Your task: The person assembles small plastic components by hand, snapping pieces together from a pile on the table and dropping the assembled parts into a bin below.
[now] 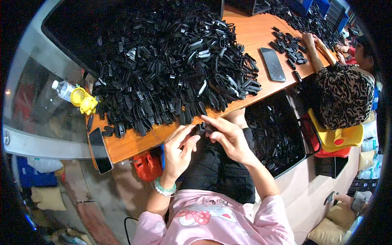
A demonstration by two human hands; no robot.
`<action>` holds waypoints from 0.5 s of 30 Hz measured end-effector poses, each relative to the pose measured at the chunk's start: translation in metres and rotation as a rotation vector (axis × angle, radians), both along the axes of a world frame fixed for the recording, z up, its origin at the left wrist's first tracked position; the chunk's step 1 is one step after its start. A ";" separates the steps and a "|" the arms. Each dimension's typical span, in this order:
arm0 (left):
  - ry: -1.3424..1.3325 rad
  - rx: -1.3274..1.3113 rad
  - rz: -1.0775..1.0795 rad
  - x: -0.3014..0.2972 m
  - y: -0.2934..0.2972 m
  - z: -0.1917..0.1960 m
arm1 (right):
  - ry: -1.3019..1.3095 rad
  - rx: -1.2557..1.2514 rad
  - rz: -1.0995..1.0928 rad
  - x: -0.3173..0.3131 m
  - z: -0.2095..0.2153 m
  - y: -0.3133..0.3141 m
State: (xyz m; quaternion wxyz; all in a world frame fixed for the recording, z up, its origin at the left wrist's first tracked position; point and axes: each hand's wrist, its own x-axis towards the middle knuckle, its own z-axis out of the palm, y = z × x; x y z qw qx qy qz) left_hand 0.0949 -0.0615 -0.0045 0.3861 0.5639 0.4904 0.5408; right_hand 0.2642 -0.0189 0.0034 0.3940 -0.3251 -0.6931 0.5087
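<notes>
Between both my hands, just off the table's front edge, is a small black plastic piece [201,129]. My left hand [179,148], with a pale green bracelet at its wrist, pinches it from the left with thumb and fingers. My right hand [229,138] grips its right side, index finger stretched along the top. Fingers cover part of the piece, so its exact kind is hidden. Beyond my hands a big heap of black plastic pieces [163,77], long and clip-like, covers much of the wooden table [136,147].
A phone [272,64] lies right of the heap; another dark phone [100,150] is at the left corner. Near it stand a yellow fan [83,100] and a water bottle [63,89]. A black bin [271,134] of pieces sits below, right. A co-worker [343,94] sits farther right.
</notes>
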 end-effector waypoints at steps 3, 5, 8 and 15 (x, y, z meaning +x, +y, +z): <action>0.037 0.006 0.000 0.000 0.000 0.004 | 0.009 0.040 0.010 0.002 -0.005 -0.006; 0.179 0.050 -0.023 -0.006 -0.002 0.005 | -0.039 0.039 0.032 0.004 -0.005 -0.006; 0.308 0.198 -0.046 -0.014 0.001 0.011 | -0.203 0.048 0.102 0.007 0.003 -0.006; 0.326 0.200 -0.032 -0.012 0.000 0.013 | -0.183 0.292 0.004 0.001 -0.007 -0.018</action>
